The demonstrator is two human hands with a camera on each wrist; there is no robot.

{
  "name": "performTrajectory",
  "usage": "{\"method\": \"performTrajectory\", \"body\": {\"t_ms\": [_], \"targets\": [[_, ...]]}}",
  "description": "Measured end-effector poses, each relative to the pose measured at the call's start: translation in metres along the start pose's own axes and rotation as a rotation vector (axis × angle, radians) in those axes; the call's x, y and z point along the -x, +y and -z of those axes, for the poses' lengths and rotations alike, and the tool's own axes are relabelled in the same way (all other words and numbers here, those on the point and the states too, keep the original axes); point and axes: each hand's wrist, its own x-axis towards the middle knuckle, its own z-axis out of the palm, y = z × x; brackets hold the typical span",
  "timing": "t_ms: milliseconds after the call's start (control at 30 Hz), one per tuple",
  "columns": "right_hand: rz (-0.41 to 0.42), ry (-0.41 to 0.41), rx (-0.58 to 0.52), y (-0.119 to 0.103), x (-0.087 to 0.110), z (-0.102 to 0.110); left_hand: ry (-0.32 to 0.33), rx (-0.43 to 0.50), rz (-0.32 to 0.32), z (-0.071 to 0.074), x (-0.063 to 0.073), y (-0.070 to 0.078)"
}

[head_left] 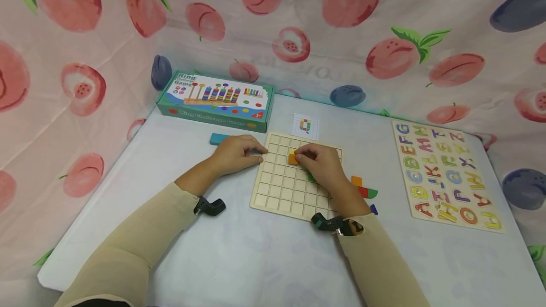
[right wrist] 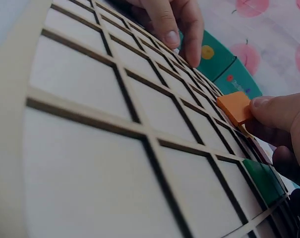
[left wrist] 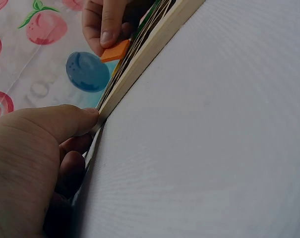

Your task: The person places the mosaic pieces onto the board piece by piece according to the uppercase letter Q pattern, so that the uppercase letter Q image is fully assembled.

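My right hand (head_left: 322, 162) pinches an orange square tile (right wrist: 234, 106) between thumb and fingers, tilted over the wooden grid board (head_left: 273, 191). Just beyond that tile, a bit of yellow piece (head_left: 292, 152) shows on the grid. A green piece (right wrist: 265, 182) sits in the board below the right hand, partly covered by it in the head view. At the board's left edge, my left hand (head_left: 236, 155) rests its thumb and forefinger against the wood, fingers fairly straight. Behind the board lies a small card (head_left: 304, 126) with a coloured block pattern.
A green Ring Challenge Game box (head_left: 217, 101) stands at the back left, a teal block (head_left: 218, 139) in front of it. Right of the board lie loose orange (head_left: 356, 181), red, green and blue pieces. Farther right is an alphabet puzzle board (head_left: 448, 179). Patterned cloth surrounds the table.
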Motion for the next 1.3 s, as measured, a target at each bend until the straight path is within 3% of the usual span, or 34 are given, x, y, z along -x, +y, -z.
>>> {"method": "performTrajectory", "body": {"t_ms": [233, 800, 1300], "targets": [[0.02, -0.004, 0.081, -0.0003, 0.0009, -0.002, 0.0, -0.006, 0.0, 0.0, 0.0002, -0.0002], [0.047, -0.019, 0.116, -0.0027, 0.001, -0.0008, 0.004, 0.003, -0.005, 0.0001, 0.0002, -0.0004], [0.012, 0.035, -0.016, 0.0037, 0.0054, 0.0074, 0.008, 0.001, -0.013, 0.0, 0.0003, 0.0]]}}
